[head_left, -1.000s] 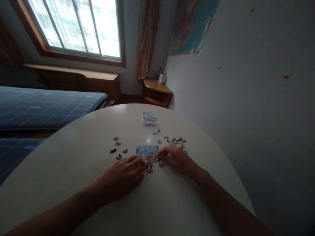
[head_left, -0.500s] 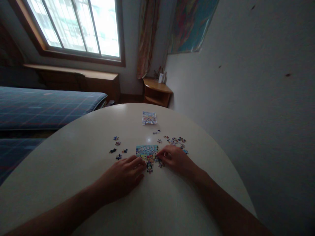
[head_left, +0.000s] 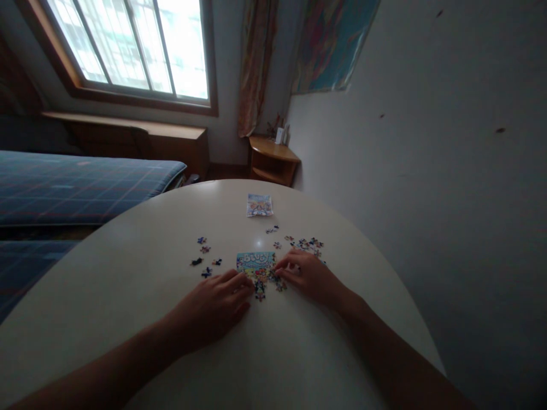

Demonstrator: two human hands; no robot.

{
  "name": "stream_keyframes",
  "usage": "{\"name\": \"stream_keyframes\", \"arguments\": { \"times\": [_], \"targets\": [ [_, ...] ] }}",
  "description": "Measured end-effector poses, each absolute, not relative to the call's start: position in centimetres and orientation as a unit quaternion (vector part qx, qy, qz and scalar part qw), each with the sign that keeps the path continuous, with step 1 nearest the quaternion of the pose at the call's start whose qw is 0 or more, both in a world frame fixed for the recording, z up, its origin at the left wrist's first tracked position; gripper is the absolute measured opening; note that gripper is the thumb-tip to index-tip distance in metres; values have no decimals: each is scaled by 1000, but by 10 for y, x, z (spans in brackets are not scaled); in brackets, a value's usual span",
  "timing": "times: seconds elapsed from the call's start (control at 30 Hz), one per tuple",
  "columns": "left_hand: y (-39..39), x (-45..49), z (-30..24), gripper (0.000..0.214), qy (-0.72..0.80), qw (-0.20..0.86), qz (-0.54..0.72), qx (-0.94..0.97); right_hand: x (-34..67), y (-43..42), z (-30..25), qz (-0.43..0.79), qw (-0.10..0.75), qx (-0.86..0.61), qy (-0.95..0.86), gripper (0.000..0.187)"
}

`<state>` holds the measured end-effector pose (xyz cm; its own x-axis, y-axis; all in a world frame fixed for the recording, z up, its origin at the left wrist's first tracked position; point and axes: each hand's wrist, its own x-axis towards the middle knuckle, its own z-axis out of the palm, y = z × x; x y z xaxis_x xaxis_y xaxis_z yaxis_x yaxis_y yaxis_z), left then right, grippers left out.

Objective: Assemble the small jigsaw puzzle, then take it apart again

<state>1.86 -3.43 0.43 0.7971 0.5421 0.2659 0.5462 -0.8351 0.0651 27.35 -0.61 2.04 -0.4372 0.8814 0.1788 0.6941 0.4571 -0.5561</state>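
A partly joined jigsaw puzzle [head_left: 256,261] with "Bluey" lettering on its blue top part lies on the white table before me. My left hand [head_left: 222,299] rests at its lower left, fingers bent together and fingertips against the joined pieces. At the right edge, thumb and index finger of my right hand [head_left: 305,276] are pinched at a small puzzle piece, mostly covered by the fingers. Below the blue part, joined pieces [head_left: 260,291] stick down between my hands. More loose puzzle pieces [head_left: 310,245] lie in a cluster just beyond my right hand.
Several loose pieces [head_left: 205,249] are spread left of the puzzle. A small printed packet [head_left: 259,205] lies farther back on the round table [head_left: 171,222]. A wall [head_left: 427,188] runs along the right, a mattress [head_left: 85,188] stands at left, and a corner shelf [head_left: 273,149] lies beyond.
My right hand has shifted very slightly at the puzzle's right edge, its fingers still pinched. The left hand and the loose pieces look the same.
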Motion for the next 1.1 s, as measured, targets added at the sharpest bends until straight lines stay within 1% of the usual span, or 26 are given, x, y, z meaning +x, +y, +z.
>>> {"name": "stream_keyframes", "arguments": {
  "times": [0.2, 0.5, 0.63, 0.8, 1.1],
  "targets": [
    [-34, 19, 5, 18, -278, 15, -151, -949, 274, -6, 17, 192, 216, -469, -834, 7],
    [-34, 19, 5, 20, -286, 16, -142, -948, 272, -6, 18, 131, 188, -463, -856, 8],
    [-34, 19, 5, 20, -285, 13, -133, -949, 277, -14, 33, 167, 181, -498, -832, 8],
    [-34, 19, 5, 19, -282, 12, -146, -948, 285, -24, 47, 195, 131, -491, -839, 14],
    [-34, 19, 4, 20, -284, 18, -136, -949, 282, -23, 38, 223, 117, -482, -839, 7]
  ]
}}
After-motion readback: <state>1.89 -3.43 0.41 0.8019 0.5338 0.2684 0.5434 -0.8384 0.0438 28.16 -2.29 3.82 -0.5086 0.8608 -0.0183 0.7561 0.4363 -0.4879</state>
